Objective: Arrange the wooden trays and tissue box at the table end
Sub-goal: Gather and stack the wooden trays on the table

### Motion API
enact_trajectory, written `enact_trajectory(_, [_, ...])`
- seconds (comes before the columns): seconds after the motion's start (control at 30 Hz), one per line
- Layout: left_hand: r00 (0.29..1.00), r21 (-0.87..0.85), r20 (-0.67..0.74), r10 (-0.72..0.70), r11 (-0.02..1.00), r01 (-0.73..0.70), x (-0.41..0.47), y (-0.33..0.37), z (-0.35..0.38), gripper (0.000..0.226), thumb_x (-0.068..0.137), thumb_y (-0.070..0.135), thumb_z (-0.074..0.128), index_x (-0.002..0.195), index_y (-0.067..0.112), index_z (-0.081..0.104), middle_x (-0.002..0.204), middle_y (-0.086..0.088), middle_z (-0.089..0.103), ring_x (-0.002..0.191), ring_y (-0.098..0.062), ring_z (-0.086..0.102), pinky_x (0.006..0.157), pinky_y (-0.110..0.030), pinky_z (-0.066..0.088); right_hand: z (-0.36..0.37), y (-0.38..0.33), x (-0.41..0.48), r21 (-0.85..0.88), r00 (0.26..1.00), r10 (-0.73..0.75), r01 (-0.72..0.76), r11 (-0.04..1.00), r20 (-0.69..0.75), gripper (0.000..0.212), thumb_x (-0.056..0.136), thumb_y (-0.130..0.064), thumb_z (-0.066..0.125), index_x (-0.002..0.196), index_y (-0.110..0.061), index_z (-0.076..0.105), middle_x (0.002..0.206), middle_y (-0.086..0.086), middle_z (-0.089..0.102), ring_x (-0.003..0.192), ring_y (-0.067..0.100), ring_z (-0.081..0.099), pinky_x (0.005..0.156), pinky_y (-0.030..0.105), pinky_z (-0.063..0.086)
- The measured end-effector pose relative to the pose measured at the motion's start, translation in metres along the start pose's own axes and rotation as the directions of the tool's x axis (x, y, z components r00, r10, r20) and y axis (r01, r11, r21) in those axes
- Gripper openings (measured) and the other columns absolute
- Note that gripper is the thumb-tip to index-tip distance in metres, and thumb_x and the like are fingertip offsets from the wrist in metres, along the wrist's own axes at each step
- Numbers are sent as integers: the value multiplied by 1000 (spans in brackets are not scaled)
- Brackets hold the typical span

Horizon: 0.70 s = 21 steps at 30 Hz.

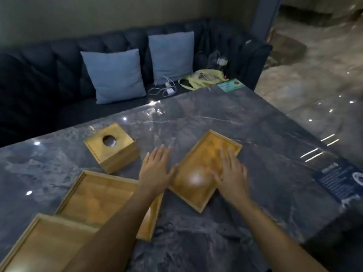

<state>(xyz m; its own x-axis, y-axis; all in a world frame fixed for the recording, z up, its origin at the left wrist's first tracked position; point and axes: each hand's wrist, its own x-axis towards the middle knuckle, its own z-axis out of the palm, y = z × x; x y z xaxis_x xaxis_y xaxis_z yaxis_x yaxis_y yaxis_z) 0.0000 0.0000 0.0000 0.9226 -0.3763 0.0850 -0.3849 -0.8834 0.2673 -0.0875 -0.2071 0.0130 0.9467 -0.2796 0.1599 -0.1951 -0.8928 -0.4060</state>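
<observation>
Three shallow wooden trays and a wooden tissue box (pixel 112 148) with a round hole on top lie on the dark marble table (pixel 196 118). The right tray (pixel 200 160) sits turned at an angle. My left hand (pixel 155 169) is flat and open beside that tray's left rim, thumb touching the rim. My right hand (pixel 231 173) is blurred, fingers spread, resting over the tray's right side. The middle tray (pixel 98 195) lies under my left forearm. The near-left tray (pixel 45 242) reaches the frame's bottom edge.
A dark sofa (pixel 39 75) with two blue cushions (pixel 115 75) runs along the table's far side, with cables, a charger (pixel 169 91) and a yellow bag (pixel 202 79) on the seat. A green card (pixel 230 85) and a dark placard (pixel 341 181) lie on the table's right side.
</observation>
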Motion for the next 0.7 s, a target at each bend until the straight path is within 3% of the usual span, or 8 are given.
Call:
enact_trajectory(0.1, [983,-7,178,-47,999,49,-3,0,22,70,91,53,35,148,17,17,158,-5,21,145,-21,17,118,-39,11,19,5,-18,57,978,167,-175,983,127,76,88,-41,50,145,-17,7,156,10,14,141,23,16,107,40,17])
enact_trajectory(0.17, [947,-44,300,-117,990,136,-5,4,32,70,92,48,37,148,12,16,158,-6,20,145,-20,15,118,-39,9,28,3,-29,138,921,304,-343,929,243,77,89,-43,48,145,-18,3,157,8,9,142,23,12,110,43,13])
enact_trajectory(0.27, [898,-101,402,-180,966,239,-9,14,37,69,91,39,42,147,8,15,157,-11,19,145,-23,16,118,-40,11,37,-5,-35,215,859,384,-468,857,339,80,89,-46,47,145,-19,-3,158,7,4,143,20,7,112,43,6])
enact_trajectory(0.37, [875,-208,423,-236,914,347,-9,23,34,61,85,29,49,137,5,31,146,-18,36,134,-34,34,111,-46,28,46,-19,-39,247,852,398,-489,836,341,86,86,-42,52,145,-15,-4,158,8,1,143,16,2,112,37,3])
enact_trajectory(0.47, [849,-388,450,-277,795,465,-4,36,25,44,80,22,49,120,5,49,126,-18,54,115,-36,51,98,-45,42,49,-35,-32,434,801,477,-597,674,361,90,82,-34,60,146,-15,-1,157,10,-1,143,21,5,115,38,7])
enact_trajectory(0.57, [809,-449,478,-342,697,560,4,46,17,27,80,18,50,103,5,59,106,-16,61,100,-32,57,90,-39,46,46,-41,-24,683,770,550,-592,427,323,75,76,-15,64,140,-18,25,148,11,28,133,29,31,110,50,27])
enact_trajectory(0.63, [787,-479,487,-378,638,603,6,47,13,10,81,14,54,83,6,59,89,-13,59,86,-27,55,80,-35,46,40,-38,-21,772,731,614,-563,295,298,54,71,-11,66,120,-18,46,124,12,53,112,30,51,97,51,43])
enact_trajectory(0.7, [767,-517,512,-386,574,635,3,45,10,13,80,9,56,67,8,54,74,-10,53,76,-25,53,70,-33,43,33,-30,-17,775,684,642,-594,216,346,33,71,-7,64,101,-18,53,108,13,62,96,30,59,87,49,50])
